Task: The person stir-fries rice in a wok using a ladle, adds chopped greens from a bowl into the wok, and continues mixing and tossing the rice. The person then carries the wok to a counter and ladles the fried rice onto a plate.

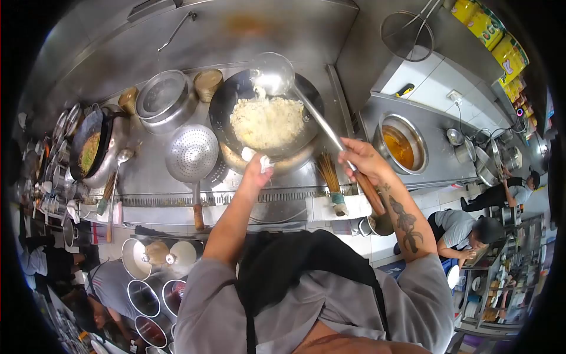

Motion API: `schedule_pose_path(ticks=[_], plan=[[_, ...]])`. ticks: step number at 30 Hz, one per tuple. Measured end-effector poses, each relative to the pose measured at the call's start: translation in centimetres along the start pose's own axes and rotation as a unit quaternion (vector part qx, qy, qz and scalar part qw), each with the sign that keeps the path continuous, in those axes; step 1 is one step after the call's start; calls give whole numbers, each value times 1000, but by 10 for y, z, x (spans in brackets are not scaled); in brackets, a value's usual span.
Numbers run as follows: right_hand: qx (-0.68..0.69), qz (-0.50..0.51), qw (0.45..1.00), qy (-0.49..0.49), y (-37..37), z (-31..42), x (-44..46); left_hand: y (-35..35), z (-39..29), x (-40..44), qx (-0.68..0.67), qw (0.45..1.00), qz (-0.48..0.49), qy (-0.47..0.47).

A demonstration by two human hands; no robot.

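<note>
A black wok (227, 97) sits on the range with pale fried rice (266, 123) heaped in it. My left hand (257, 173) is closed at the wok's near rim, with a white cloth (264, 162) in its fingers. What part of the wok it grips lies hidden under the hand and cloth. My right hand (362, 158) is wrapped around the wooden-ended handle of a long ladle (318, 118). The ladle's shiny bowl is tilted over the wok's far side, above the rice.
A perforated skimmer (192, 152) and stacked metal pots (165, 99) stand left of the wok. A bamboo brush (330, 177) lies to its right, before a pot of orange liquid (402, 147). Another wok (88, 147) holds food at far left. Other people work on both sides.
</note>
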State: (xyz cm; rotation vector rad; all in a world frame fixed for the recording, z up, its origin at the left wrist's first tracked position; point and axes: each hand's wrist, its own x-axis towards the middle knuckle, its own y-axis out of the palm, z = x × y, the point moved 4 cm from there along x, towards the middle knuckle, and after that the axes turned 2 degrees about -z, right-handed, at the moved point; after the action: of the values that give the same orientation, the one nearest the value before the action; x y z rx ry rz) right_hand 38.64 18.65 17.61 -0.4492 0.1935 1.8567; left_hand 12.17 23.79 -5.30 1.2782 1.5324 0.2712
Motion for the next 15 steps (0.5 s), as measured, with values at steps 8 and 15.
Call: schedule_pose_path(ticks=[8, 15], plan=[[108, -12, 991, -72, -57, 40, -32, -19, 10, 47, -1, 999, 35, -29], [100, -144, 899, -402, -10, 163, 186, 21, -2, -46, 34, 982, -167, 77]])
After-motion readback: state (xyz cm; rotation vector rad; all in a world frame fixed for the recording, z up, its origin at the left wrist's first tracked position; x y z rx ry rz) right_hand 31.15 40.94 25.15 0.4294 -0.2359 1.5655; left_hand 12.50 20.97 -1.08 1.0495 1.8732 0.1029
